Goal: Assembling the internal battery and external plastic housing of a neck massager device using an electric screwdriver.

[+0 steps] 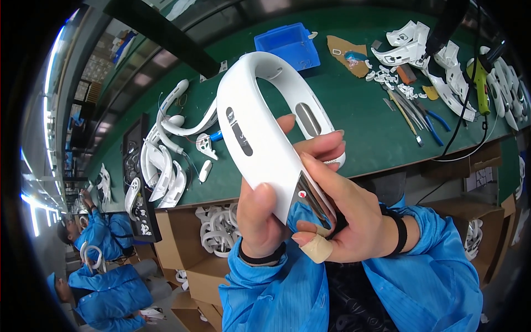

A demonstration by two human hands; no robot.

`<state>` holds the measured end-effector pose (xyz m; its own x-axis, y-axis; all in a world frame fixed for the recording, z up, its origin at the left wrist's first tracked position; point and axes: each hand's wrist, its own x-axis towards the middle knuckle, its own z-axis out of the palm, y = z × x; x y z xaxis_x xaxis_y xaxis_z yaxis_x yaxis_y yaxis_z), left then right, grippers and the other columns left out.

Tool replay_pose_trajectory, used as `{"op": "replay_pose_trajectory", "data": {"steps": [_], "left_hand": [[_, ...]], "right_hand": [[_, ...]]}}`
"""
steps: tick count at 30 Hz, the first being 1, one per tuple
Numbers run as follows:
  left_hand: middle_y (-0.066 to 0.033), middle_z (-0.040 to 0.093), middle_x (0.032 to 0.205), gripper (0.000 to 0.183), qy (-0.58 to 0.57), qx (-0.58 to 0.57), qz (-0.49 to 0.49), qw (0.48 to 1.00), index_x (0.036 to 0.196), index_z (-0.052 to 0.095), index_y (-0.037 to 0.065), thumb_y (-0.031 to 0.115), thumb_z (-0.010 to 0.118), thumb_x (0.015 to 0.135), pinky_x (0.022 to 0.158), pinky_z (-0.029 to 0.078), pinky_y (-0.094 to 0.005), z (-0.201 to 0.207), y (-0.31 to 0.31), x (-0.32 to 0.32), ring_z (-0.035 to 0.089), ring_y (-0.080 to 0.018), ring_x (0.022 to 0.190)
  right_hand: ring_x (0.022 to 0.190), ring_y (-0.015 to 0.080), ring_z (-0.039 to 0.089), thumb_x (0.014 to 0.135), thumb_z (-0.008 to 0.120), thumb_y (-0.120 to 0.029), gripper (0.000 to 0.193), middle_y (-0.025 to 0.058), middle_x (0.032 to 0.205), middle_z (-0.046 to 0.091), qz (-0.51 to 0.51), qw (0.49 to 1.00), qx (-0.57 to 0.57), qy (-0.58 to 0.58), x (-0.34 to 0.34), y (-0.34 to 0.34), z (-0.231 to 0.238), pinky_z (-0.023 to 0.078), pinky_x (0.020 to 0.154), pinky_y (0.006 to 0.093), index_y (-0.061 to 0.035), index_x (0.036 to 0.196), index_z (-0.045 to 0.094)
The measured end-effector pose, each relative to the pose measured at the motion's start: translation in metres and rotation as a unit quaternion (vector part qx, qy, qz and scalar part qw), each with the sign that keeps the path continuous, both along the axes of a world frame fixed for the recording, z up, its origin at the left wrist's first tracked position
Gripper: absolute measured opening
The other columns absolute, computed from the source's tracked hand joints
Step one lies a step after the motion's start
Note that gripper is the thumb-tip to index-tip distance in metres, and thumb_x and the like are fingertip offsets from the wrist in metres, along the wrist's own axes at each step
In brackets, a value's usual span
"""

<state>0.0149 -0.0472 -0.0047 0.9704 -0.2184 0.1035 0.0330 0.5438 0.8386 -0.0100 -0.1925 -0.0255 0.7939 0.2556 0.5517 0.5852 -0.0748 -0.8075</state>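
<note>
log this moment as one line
left hand: holding white U-shaped device | right hand: holding its mirrored end | green bench: blue bin, white shells, blue-handled tool

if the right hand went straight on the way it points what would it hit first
The white band, it seems: the right hand is touching it now. Past that, the green table lies behind, though depth is unclear.
</note>
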Motion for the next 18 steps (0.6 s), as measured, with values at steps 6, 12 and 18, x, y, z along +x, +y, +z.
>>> {"op": "replay_pose_trajectory", "data": {"steps": [6, 12, 18], "left_hand": [[-0.0354, 0.060, 0.131, 0.072, 0.013, 0.022, -0.004, 1.000, 0.145, 0.037, -0.006, 0.024, 0.073, 0.089, 0.100, 0.055, -0.0455, 0.002, 0.010, -0.002, 0.064, -0.0382, 0.121], [-0.0250, 0.072, 0.102, 0.043, -0.004, 0.051, 0.086, 0.995, 0.122, 0.050, -0.003, 0.019, 0.069, 0.091, 0.075, 0.060, -0.0341, -0.011, 0.004, -0.004, 0.073, -0.0263, 0.092], [-0.0220, 0.071, 0.090, 0.053, 0.143, 0.053, 0.107, 0.982, 0.115, 0.051, 0.003, 0.054, 0.043, 0.103, 0.076, 0.062, -0.0428, -0.004, -0.004, 0.000, 0.073, -0.0330, 0.089]], "right_hand": [[0.113, 0.0317, 0.069, 0.084, 0.084, -0.020, 0.083, 0.0265, 0.133, 0.062, 0.004, 0.999, -0.038, 0.002, 0.003, -0.005, -0.002, 0.055, 0.093, 0.0347, 0.0116, 0.149, 0.041], [0.108, 0.0344, 0.071, 0.085, 0.082, -0.018, 0.077, 0.0284, 0.130, 0.064, -0.031, 0.994, -0.097, -0.050, 0.006, 0.000, -0.013, 0.056, 0.090, 0.0338, 0.0121, 0.146, 0.045], [0.097, 0.0339, 0.071, 0.084, 0.081, -0.020, 0.079, 0.0250, 0.126, 0.065, -0.014, 0.997, -0.079, -0.014, 0.008, 0.000, -0.011, 0.059, 0.081, 0.0356, 0.0064, 0.149, 0.045]]}}
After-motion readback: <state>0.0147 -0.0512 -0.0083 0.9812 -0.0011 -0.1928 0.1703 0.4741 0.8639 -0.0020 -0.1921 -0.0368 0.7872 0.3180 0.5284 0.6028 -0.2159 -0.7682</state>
